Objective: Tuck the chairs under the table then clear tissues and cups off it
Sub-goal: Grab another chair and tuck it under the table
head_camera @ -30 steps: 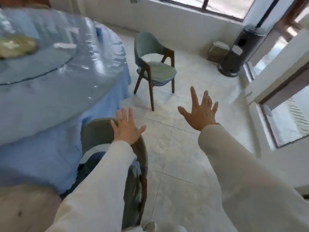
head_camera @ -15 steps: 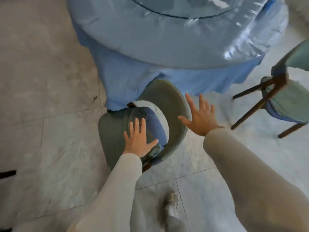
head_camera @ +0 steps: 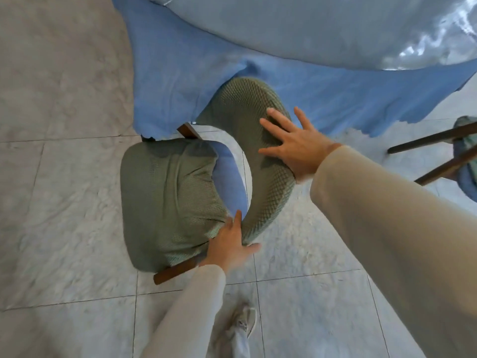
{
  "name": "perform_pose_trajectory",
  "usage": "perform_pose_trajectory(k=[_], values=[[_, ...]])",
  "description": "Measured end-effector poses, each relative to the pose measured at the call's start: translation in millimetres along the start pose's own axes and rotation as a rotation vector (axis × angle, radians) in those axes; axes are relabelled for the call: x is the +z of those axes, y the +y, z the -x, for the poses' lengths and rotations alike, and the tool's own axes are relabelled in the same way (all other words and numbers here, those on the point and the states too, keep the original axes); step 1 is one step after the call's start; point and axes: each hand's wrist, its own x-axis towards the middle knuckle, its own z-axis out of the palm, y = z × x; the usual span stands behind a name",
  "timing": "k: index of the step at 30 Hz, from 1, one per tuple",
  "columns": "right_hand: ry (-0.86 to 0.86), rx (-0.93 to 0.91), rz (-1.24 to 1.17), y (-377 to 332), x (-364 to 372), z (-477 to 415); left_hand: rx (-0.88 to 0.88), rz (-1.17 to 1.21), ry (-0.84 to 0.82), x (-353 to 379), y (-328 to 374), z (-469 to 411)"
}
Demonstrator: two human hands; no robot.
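Our left hand point(head_camera: 229, 244): grips the near end of the green chair's point(head_camera: 170, 202) backrest. Our right hand point(head_camera: 294, 143): fingers spread flat on the backrest. Chair: seat out on the floor, backrest against the table's point(head_camera: 309, 27) blue tablecloth point(head_camera: 167, 73). Second chair point(head_camera: 468, 148): far right.

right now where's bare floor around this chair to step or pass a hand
Bare tile lies left of the green chair, and right of it up to the second chair's legs. Crowded ahead, where the tablecloth meets the backrest under the right hand.
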Motion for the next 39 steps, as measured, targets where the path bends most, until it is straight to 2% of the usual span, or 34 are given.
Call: perform_pose_trajectory(k=[2,4,12,18,23,27,31,34,39], values=[[0.059,-0.051,-0.001,6,6,-2,0.009,0.053,0.121,7,5,-6],[0.102,-0.074,-0.022,8,7,-2,0.018,0.027,0.168,7,8,-6],[0.167,-0.045,-0.021,0,6,16,0.044,0.002,0.071,-2,5,-3],[0.179,0.034,-0.108,-52,4,59,0.129,-0.168,-0.057,-6,-28,29],[0.079,0.074,-0.203,-139,-27,90,0.23,-0.335,-0.237,-42,-90,79],[0.084,0.13,-0.339,-239,-72,95,0.247,-0.541,-0.326,-101,-169,116],[0.022,0.214,-0.416,-350,-131,63,0.321,-0.713,-0.202,-176,-254,142],[0.061,0.252,-0.502,-426,-177,24,0.314,-0.786,-0.066,-222,-314,162],[-0.035,0.312,-0.621,-524,-255,-55,0.272,-0.703,-0.099,-274,-370,205]])
